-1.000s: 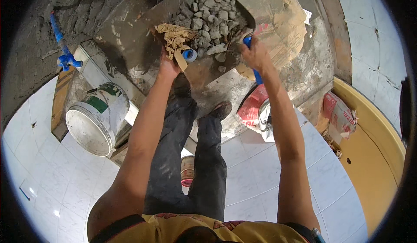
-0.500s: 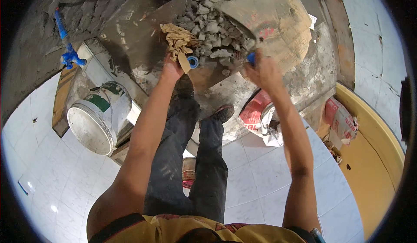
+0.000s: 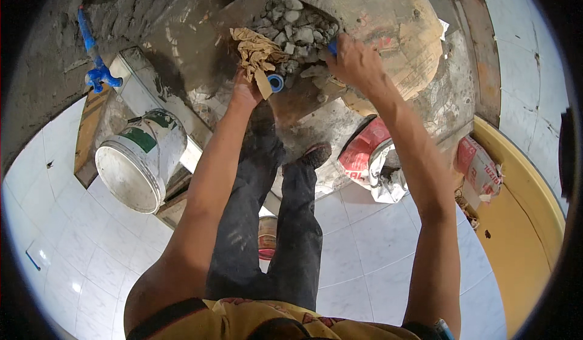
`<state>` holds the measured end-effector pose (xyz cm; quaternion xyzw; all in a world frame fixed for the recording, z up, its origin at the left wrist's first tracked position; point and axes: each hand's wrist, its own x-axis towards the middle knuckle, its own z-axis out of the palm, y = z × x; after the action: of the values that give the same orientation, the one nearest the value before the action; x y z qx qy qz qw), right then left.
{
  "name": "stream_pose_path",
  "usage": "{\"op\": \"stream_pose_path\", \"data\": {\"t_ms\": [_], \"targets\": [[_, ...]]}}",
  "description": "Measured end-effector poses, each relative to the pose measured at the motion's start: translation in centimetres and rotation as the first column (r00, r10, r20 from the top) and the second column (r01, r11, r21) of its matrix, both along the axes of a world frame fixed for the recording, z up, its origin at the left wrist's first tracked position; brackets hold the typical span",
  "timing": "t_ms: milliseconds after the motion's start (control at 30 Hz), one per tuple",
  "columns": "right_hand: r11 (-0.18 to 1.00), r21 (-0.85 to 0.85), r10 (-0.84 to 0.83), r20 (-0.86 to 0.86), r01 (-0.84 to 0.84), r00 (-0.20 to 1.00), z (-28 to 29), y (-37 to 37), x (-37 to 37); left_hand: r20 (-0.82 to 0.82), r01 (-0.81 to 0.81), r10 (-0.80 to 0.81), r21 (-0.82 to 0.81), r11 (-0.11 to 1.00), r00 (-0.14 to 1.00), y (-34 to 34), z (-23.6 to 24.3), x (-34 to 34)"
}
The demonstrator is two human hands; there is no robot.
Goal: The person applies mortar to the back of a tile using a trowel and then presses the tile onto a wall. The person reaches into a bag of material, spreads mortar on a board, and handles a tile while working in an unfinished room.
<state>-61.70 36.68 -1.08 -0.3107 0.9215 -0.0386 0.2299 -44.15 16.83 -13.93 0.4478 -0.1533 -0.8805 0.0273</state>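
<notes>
My left hand (image 3: 246,89) is closed on crumpled brown paper (image 3: 258,51), with a flat cardboard strip beside the fingers. Against that strip lies a blue ring-shaped end (image 3: 276,83); what it belongs to is unclear. Grey rubble (image 3: 297,30) is heaped on a dusty brown flat sheet just beyond this hand. At the heap's right side my right hand (image 3: 358,66) is wrapped round a blue-handled tool (image 3: 332,47). Its working end cannot be made out. Under and right of that hand spreads a large dusty piece of brown cardboard (image 3: 407,42).
A white bucket (image 3: 130,170) lies tipped at left, near a blue pipe with a tap (image 3: 97,75). A red-and-white sack (image 3: 367,157) stands by my right forearm, another sack (image 3: 477,167) farther right beside a yellow curved edge (image 3: 528,176). A can (image 3: 266,236) shows between my legs.
My right hand has moved forward and left with the blue-handled tool, to the edge of the rubble. The heap looks narrower on its right. My left hand has shifted slightly right.
</notes>
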Motion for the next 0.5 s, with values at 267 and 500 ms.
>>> {"op": "stream_pose_path", "data": {"t_ms": [267,500], "targets": [[0.895,-0.266,-0.332,0.142,0.359,0.933,2.5,4.4,6.8,0.142,-0.020,0.022,-0.014,1.000,0.990,0.0,-0.5,-0.1],[0.457,-0.197,-0.747,0.444,0.867,0.495,-1.4,4.9,15.8,0.185,0.040,-0.021,-0.103,0.994,0.982,0.0,-1.9,0.7]]}}
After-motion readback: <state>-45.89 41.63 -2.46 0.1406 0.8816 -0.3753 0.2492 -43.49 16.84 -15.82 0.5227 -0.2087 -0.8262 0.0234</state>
